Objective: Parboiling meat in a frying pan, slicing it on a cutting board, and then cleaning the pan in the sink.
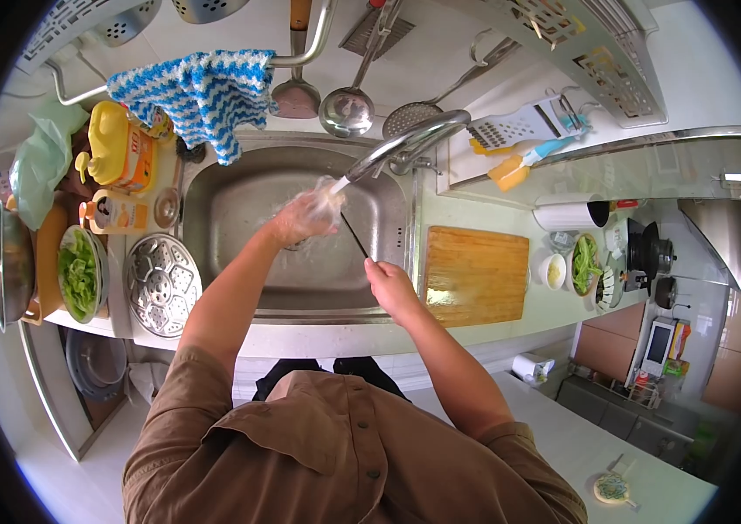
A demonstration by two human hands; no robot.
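Note:
Water runs from the curved metal faucet [403, 141] onto my left hand [308, 213], which is over the stainless steel sink [233, 262]. Splashing hides its fingers, so whether they grip anything is unclear. My right hand [391, 287], near the sink's front right corner, is closed around the near end of a thin dark utensil [354, 236]. It looks like a narrow line, perhaps a blade seen edge-on. Its far end reaches up beside my left fingers under the stream.
Right of the sink lies a wet wooden cutting board [478, 275]. A perforated steamer plate [163, 285] and a bowl of green leaves [80, 275] stand left, near bottles [120, 211]. A blue-and-white cloth [197, 92] and ladle [347, 111] hang behind.

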